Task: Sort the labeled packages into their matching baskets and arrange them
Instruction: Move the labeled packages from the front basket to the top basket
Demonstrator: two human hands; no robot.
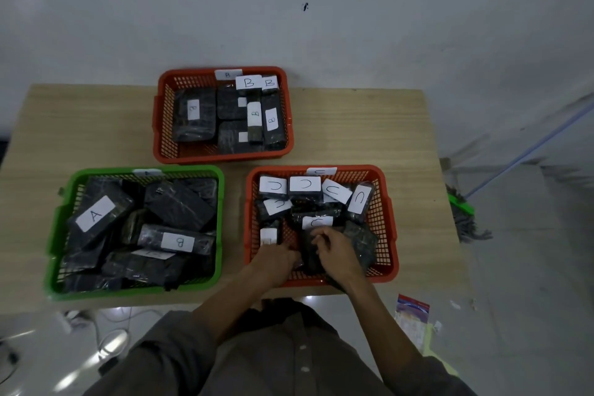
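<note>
A: Grip state? Both hands sit inside the near orange basket (390, 235), at 5 o'clock on the table (321, 138).

B: The right hand (334, 251) has its fingers curled onto a dark package (310, 255) standing in the basket's near half, grasping it. The left hand (276, 255) reaches in beside it at 9 o'clock of that package; fingertips hidden, so whether it grasps anything cannot be told.

A: Contents around the hands?

B: C-labeled packages (304, 185) line the far wall, at 12 o'clock from the hands. One more dark package (363, 243) lies at 3 o'clock of the right hand.

A: Other baskets?

B: The green basket (54, 235) at 8 o'clock holds a jumble, including a package marked A (96, 214) and one marked B (178, 242). The far orange basket (159, 125) at 12 o'clock holds B-labeled packages (271, 119).
</note>
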